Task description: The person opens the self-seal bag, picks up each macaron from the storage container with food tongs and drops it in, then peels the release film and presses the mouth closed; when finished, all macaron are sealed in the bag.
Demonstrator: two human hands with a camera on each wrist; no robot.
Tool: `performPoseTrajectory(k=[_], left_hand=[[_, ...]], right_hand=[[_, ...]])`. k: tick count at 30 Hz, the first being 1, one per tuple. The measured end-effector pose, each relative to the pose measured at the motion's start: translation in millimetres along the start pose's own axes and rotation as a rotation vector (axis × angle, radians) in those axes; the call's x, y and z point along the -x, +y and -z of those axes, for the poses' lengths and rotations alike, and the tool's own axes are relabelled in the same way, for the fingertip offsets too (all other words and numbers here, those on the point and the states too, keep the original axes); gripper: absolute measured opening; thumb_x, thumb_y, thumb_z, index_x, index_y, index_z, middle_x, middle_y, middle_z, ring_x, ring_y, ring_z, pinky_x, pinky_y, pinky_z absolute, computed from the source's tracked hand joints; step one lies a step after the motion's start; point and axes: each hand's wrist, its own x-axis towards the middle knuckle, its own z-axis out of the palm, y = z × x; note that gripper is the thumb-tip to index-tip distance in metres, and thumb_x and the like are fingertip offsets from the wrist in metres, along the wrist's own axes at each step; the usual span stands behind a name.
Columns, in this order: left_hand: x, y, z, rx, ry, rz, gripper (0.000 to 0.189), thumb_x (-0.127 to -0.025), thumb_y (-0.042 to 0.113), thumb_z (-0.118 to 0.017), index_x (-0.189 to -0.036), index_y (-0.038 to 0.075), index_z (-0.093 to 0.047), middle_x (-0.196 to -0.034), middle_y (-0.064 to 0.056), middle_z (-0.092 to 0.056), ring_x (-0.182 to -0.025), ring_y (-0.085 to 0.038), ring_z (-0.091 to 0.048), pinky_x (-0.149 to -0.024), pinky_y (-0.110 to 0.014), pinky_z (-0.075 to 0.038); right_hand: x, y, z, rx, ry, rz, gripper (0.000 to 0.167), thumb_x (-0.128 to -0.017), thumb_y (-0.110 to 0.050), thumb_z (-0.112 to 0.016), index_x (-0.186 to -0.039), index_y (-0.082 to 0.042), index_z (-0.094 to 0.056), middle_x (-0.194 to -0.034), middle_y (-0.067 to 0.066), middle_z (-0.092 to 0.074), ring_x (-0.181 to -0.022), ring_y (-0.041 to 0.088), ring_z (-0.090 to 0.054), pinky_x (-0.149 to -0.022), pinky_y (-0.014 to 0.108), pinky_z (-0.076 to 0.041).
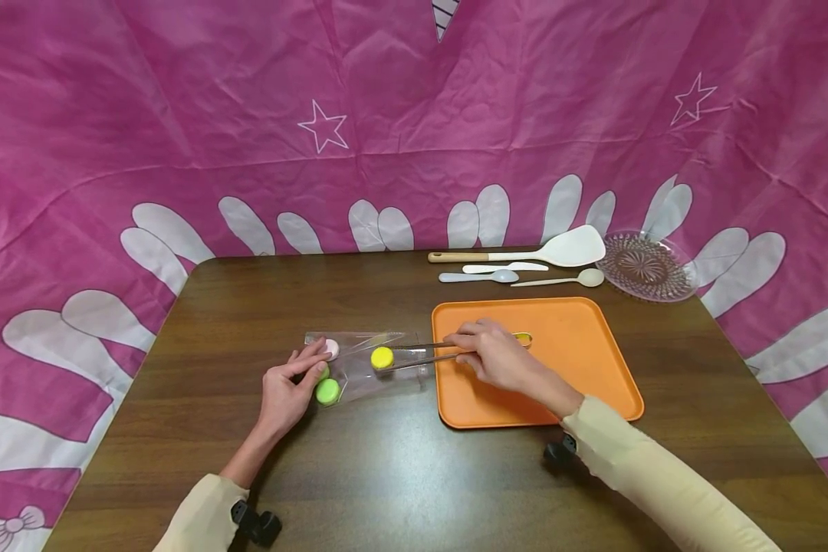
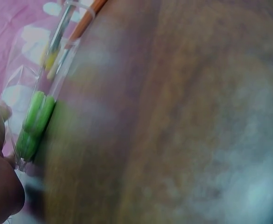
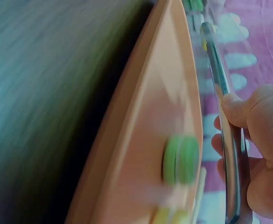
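A clear plastic bag (image 1: pixel 359 383) lies on the table with macarons inside. Yellow macaron (image 1: pixel 382 358) sits toward its right, mouth end, between the tips of metal tongs (image 1: pixel 414 363). Pale pink macaron (image 1: pixel 331 349) and green macarons (image 1: pixel 327 392) lie at the bag's left end. There my left hand (image 1: pixel 286 387) pinches the bag, fingers by the pink macaron and thumb by the green ones. My right hand (image 1: pixel 498 354) grips the tongs above the orange tray (image 1: pixel 586 376). In the right wrist view, another green macaron (image 3: pixel 180 160) and yellow macaron (image 3: pixel 170 216) rest on the tray.
Behind the tray lie a white spatula with wooden handle (image 1: pixel 458 257), white knife (image 1: pixel 504 267), pale spoon (image 1: pixel 476 277) and long-handled beige spoon (image 1: pixel 559 281). A clear patterned glass plate (image 1: pixel 645 266) stands at the back right corner. A pink curtain (image 1: pixel 386 92) hangs behind the table.
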Motion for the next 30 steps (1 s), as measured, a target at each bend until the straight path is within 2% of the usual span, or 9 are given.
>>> performPoseTrajectory(k=[8,14,22,30], left_hand=[[0.1,0.2,-0.5,-0.018,-0.009,0.01,0.016,-0.086,-0.018,-0.067,-0.101,-0.015,-0.072,-0.119,-0.031,-0.063,-0.12,-0.049,-0.055,-0.109,-0.066,-0.026],[0.0,1.0,-0.1,-0.013,-0.013,0.008,0.016,-0.086,-0.017,-0.067,-0.101,-0.015,-0.072,-0.12,-0.032,-0.063,-0.12,-0.05,-0.055,-0.109,-0.066,-0.025],[-1.2,2.6,-0.3,-0.018,-0.01,0.001,0.016,-0.086,-0.016,-0.068,-0.101,-0.014,-0.073,-0.119,-0.03,-0.064,-0.12,-0.049,-0.055,-0.109,-0.066,-0.027],[-0.4,3.0,0.2,-0.017,-0.014,0.022,0.016,-0.087,-0.015,-0.068,-0.102,-0.014,-0.073,-0.121,-0.031,-0.063,-0.121,-0.048,-0.055,-0.109,-0.066,-0.025]], right_hand=[[-29.0,-19,-25,0.015,-0.075,-0.042,0.027,-0.089,-0.006,-0.075,-0.116,-0.006,-0.074,-0.098,0.005,-0.067,-0.082,0.023,-0.056,-0.075,0.035,-0.048],[-41.9,-28,-35,0.024,-0.073,-0.028,0.027,-0.088,-0.007,-0.076,-0.115,-0.006,-0.074,-0.098,0.005,-0.068,-0.081,0.024,-0.057,-0.075,0.036,-0.049],[-46.5,-31,-40,0.008,-0.079,-0.03,0.028,-0.089,-0.008,-0.076,-0.117,-0.007,-0.074,-0.101,0.005,-0.069,-0.082,0.021,-0.06,-0.075,0.036,-0.049],[-46.1,-30,-38,-0.002,-0.105,-0.036,0.029,-0.09,-0.008,-0.075,-0.119,-0.007,-0.073,-0.102,0.005,-0.069,-0.084,0.022,-0.059,-0.077,0.037,-0.049]])
